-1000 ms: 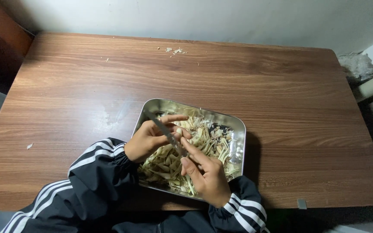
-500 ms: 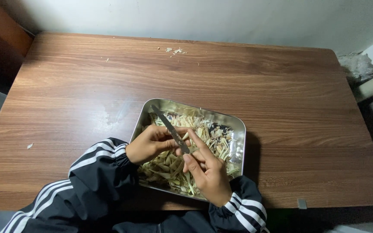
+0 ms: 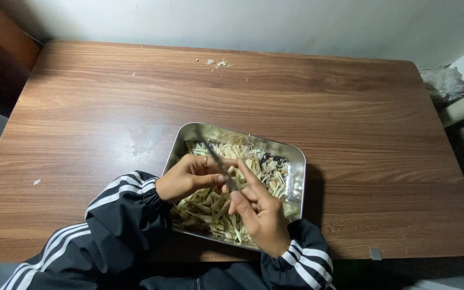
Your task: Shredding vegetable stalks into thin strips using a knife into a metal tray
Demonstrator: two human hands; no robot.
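Wooden bench point(image 3: 307, 107) carries a steel tray point(image 3: 296, 161) near its front edge, filled with pale shredded strips point(image 3: 210, 207). Left hand point(image 3: 189, 177) and right hand point(image 3: 261, 215) meet over it, both pinching a thin metal blade point(image 3: 222, 166).

Seen from above, a person's two hands work over a shiny rectangular metal tray point(image 3: 294, 161) heaped with pale, shredded plant strips point(image 3: 210, 207), set near the front edge of a brown wooden table point(image 3: 323, 102). The left hand point(image 3: 188, 176) is curled around the handle of a slim knife point(image 3: 217, 161), its blade angled up and away, while the right hand point(image 3: 261, 212) pinches a strip just beside the blade. Both arms wear black sleeves point(image 3: 127, 215) with white stripes, and small pale scraps point(image 3: 218, 63) lie at the table's far edge.
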